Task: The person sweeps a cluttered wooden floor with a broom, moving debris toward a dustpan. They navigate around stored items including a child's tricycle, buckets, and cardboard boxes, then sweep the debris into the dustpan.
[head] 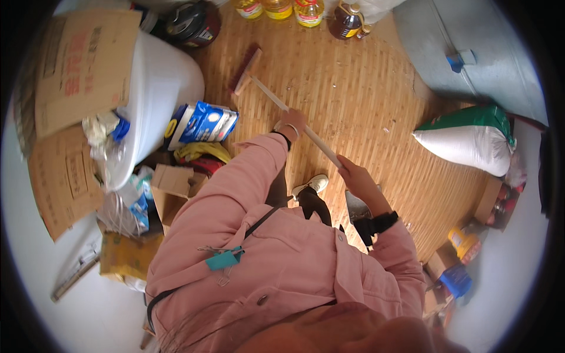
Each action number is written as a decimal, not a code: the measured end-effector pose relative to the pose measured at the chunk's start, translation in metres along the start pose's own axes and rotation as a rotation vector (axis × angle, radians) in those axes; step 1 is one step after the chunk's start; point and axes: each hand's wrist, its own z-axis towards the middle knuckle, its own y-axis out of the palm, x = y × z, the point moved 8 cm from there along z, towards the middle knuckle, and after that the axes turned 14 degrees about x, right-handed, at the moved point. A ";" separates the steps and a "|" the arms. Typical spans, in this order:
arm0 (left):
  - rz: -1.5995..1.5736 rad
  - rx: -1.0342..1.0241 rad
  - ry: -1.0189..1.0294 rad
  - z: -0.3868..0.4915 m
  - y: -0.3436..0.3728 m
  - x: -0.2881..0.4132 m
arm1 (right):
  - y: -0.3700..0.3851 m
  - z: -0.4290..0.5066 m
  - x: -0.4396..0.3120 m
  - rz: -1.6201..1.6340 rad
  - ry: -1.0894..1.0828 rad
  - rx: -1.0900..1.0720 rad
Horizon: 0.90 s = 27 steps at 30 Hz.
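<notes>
A long-handled floor brush point(245, 70) with dark red bristles rests at the upper left of the wood-patterned floor. Its pale stick point(321, 145) runs back down towards me. My left hand point(293, 121) is wrapped around the stick closer to the brush head, a bracelet on its wrist. Higher up, near the stick's end, my right hand point(354, 174) grips it too. A grey pan-like thing point(357, 205), partly hidden by my right forearm, is beside my white shoe point(315, 183). Small bits of litter point(386, 129) lie on the floor.
Left stand a large white tub point(176, 75), cardboard boxes point(86, 70) and a blue-and-white packet point(212, 121). Oil bottles point(309, 13) line the far side beside a dark jug point(346, 22). Right are a metal bin point(463, 57), a full white-and-green sack point(468, 141) and a yellow container point(463, 245).
</notes>
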 end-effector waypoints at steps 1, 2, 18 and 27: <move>-0.002 -0.016 0.144 0.006 0.000 0.022 | -0.007 0.000 0.003 -0.104 0.095 -0.020; 0.012 -0.003 0.274 0.007 -0.003 0.051 | -0.020 -0.010 0.000 -0.169 0.149 -0.030; -0.215 -0.102 0.587 0.046 -0.094 0.067 | -0.104 -0.023 -0.093 0.091 0.424 0.129; -0.086 -0.045 0.427 0.117 -0.054 0.051 | -0.095 0.062 -0.073 -0.230 0.246 -0.011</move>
